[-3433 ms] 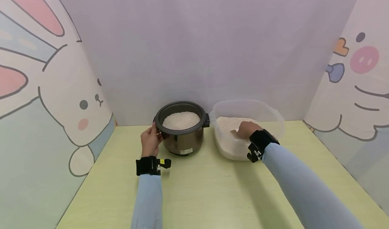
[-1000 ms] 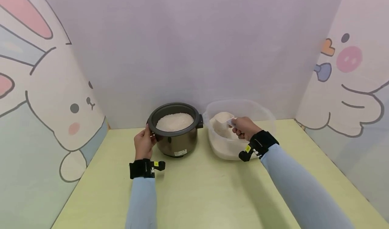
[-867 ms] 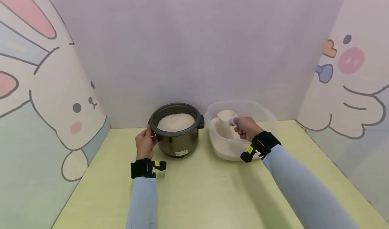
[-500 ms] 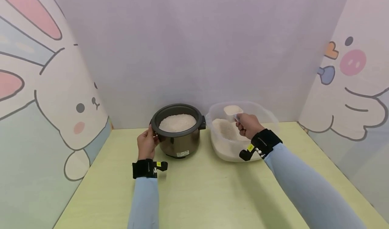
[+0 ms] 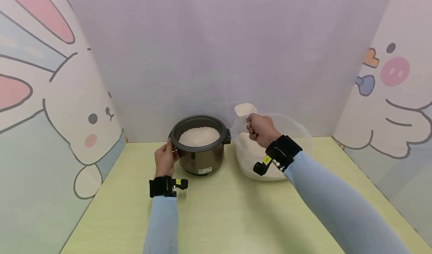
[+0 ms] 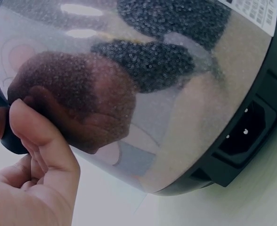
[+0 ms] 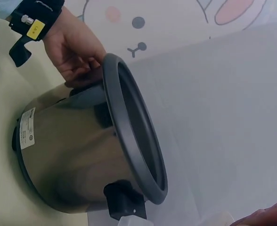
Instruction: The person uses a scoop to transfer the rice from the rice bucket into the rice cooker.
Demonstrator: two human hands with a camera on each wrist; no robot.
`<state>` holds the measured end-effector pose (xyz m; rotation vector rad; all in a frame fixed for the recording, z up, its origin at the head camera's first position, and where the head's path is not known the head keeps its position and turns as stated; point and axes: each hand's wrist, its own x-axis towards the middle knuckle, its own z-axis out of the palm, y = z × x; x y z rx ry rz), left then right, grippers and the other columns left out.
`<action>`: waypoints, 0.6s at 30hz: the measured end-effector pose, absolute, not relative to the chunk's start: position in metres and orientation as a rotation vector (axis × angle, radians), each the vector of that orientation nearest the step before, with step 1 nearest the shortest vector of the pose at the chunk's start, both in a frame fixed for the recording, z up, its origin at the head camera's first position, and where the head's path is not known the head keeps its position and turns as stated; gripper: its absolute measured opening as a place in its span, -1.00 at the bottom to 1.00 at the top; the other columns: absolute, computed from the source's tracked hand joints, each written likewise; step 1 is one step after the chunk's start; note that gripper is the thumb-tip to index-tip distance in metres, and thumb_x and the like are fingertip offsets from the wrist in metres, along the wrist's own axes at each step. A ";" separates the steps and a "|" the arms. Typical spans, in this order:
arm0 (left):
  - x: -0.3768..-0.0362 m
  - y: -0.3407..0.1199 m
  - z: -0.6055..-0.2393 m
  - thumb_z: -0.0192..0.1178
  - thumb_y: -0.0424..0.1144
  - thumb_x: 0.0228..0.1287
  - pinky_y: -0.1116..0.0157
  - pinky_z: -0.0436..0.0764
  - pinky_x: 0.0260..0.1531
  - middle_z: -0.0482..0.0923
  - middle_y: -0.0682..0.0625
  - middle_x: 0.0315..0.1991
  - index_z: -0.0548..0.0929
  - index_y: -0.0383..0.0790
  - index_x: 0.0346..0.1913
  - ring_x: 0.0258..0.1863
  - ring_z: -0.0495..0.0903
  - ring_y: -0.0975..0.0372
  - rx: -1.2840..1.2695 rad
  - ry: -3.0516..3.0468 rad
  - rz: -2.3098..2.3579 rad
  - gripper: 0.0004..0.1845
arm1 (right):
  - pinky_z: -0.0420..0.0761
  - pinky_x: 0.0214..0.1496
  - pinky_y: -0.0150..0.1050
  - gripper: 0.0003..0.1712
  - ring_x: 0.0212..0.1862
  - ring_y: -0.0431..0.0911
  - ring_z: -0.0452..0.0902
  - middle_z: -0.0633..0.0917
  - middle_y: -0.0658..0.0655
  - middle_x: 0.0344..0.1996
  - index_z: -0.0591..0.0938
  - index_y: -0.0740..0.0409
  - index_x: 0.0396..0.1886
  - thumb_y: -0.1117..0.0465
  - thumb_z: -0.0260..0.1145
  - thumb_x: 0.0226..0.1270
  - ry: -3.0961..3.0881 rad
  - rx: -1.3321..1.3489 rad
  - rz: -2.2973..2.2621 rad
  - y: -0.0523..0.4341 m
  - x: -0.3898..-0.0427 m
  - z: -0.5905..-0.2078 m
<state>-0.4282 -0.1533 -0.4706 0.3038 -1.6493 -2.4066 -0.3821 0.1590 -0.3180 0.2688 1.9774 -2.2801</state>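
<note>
My left hand (image 5: pixel 165 159) grips the left side handle of a dark rice cooker (image 5: pixel 201 160). The cooker has no lid on, and white rice (image 5: pixel 199 136) lies inside. In the left wrist view, thumb and fingers (image 6: pixel 44 141) close round the black handle against the glossy body. My right hand (image 5: pixel 263 129) holds a measuring cup (image 5: pixel 245 111) by its handle, full of rice. The cup hangs above the left rim of a clear plastic bin (image 5: pixel 298 128), to the right of the cooker. At the right wrist view's bottom corner, only fingertips (image 7: pixel 270 215) show.
More rice (image 5: pixel 251 145) fills the bin's lower part. The cooker's right handle (image 5: pixel 227 137) sits close to the bin's rim. A power socket (image 6: pixel 244 132) shows low on the cooker. Behind both stands a pale wall (image 5: pixel 216 59); the green tabletop (image 5: pixel 216 212) stretches in front.
My right hand was down in the bin's rice, then lifted out the full measuring cup. It has since moved up and left towards the cooker. The left hand keeps its grip.
</note>
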 end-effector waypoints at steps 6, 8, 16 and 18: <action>-0.428 -0.151 -0.469 0.20 0.09 0.48 0.40 0.58 -0.48 0.48 0.00 -0.41 0.65 -0.24 -0.27 -0.53 0.53 0.29 0.274 -1.634 -2.421 -0.59 | 0.13 -0.54 -0.34 -0.81 -0.58 -0.19 0.06 0.32 -0.01 -0.57 0.28 0.13 -0.36 0.31 -0.05 0.56 2.007 0.179 -2.233 0.137 -0.384 -0.309; -0.427 -0.151 -0.468 0.19 0.09 0.48 0.40 0.57 -0.48 0.48 0.00 -0.41 0.65 -0.26 -0.26 -0.53 0.53 0.29 0.278 -1.638 -2.420 -0.58 | 0.12 -0.54 -0.33 -0.75 -0.59 -0.19 0.06 0.31 -0.01 -0.58 0.28 0.13 -0.43 0.33 -0.03 0.55 2.039 0.156 -2.188 0.130 -0.385 -0.307; -0.427 -0.151 -0.468 0.19 0.09 0.49 0.40 0.56 -0.50 0.47 0.00 -0.40 0.66 -0.21 -0.32 -0.53 0.52 0.28 0.302 -1.637 -2.412 -0.59 | 0.12 -0.49 -0.27 -0.49 -0.58 -0.15 0.00 0.20 0.00 -0.66 0.18 0.00 -0.71 0.40 -0.04 0.51 2.191 -0.031 -1.984 0.113 -0.388 -0.302; -0.428 -0.151 -0.468 0.19 0.09 0.49 0.40 0.57 -0.49 0.47 0.00 -0.40 0.66 -0.21 -0.31 -0.53 0.53 0.29 0.297 -1.646 -2.403 -0.59 | 0.12 -0.47 -0.25 -0.47 -0.58 -0.14 -0.02 0.19 0.00 -0.68 0.12 -0.02 -0.70 0.42 -0.06 0.51 2.207 -0.079 -1.959 0.110 -0.389 -0.302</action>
